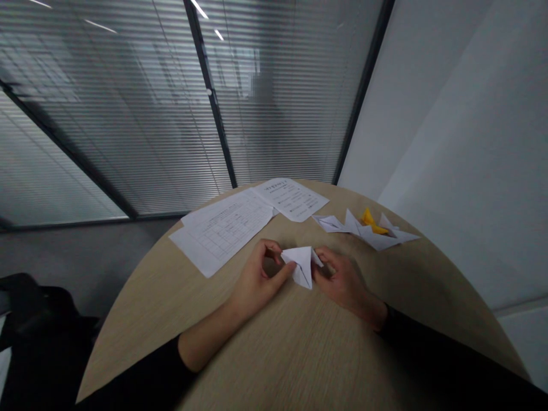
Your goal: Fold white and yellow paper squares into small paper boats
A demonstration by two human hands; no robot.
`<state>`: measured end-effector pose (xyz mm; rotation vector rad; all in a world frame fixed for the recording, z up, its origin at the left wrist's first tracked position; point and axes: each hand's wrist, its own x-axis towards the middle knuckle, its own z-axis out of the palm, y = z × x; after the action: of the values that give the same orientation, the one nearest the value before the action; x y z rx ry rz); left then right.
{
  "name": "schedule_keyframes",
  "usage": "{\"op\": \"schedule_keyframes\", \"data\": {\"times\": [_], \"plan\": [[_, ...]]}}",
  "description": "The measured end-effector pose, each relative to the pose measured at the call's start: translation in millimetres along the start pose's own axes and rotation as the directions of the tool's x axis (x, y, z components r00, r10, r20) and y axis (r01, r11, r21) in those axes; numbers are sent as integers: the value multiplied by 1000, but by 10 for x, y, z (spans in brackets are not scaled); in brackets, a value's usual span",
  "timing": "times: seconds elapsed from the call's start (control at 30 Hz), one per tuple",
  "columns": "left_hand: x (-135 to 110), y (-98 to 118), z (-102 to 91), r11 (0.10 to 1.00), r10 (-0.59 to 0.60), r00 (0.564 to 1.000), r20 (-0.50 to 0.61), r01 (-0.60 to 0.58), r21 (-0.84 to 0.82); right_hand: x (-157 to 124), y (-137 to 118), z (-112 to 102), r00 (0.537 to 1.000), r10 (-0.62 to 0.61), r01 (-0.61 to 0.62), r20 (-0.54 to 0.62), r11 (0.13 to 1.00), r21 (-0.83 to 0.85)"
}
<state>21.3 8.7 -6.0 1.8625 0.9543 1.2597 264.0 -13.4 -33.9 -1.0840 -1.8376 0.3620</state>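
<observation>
A small piece of folded white paper [303,264] is held between my two hands, over the middle of the table. My left hand [263,274] pinches its left side, with the thumb lying across the front. On the other side, my right hand [340,279] grips the right edge between thumb and fingers. The paper has pointed flaps and a dark crease or gap near the lower middle. Some of my right fingertips are hidden behind it.
Printed sheets [226,225] lie overlapping at the back left of the round wooden table [274,354]. Folded white paper boats [377,238], one with a yellow folded paper [371,221], sit at the back right. Beyond is a glass wall with blinds [282,114]; a dark chair [47,337] stands lower left.
</observation>
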Motion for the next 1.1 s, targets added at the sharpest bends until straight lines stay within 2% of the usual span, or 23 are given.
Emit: {"op": "schedule_keyframes", "data": {"times": [0.07, 0.13, 0.23, 0.37, 0.47, 0.6, 0.77, 0.9, 1.0, 1.1], "plan": [[-17, 43, -16, 997, 59, 998, -18, -58, 47, -4, -26, 10, 999, -22, 19, -42, 997, -81], [-40, 85, -35, 993, 75, 997, 22, -77, 88, -13, -39, 20, 993, -79, 65, -86, 986, -154], [-71, 127, -40, 976, 38, 992, 120, -62, 210, -22, -42, 25, 978, -181, 152, -101, 959, -241], [-82, 115, 1, 915, -36, 988, 149, -27, 402, -19, -68, 26, 964, -261, 237, -51, 931, -279], [-79, 84, 22, 886, -9, 987, 159, -65, 459, -16, -99, 37, 965, -262, 248, -10, 924, -290], [-88, 70, 12, 889, 39, 989, 146, -101, 446, -26, -99, 46, 969, -243, 244, 38, 924, -293], [-101, 68, -18, 882, 7, 995, 98, -52, 469, -45, -53, -4, 978, -207, 194, -23, 946, -259], [-71, 31, -45, 932, -24, 996, 80, -7, 363, -19, -25, -54, 982, -180, 166, -49, 965, -205], [-29, -7, -81, 991, 8, 996, 93, -20, 129, 28, -31, -80, 983, -178, 175, -33, 981, -90], [-7, -38, -118, 993, -36, 989, 144, 52, -107, 62, -86, -116, 990, -137, 138, -39, 990, 21]]}}
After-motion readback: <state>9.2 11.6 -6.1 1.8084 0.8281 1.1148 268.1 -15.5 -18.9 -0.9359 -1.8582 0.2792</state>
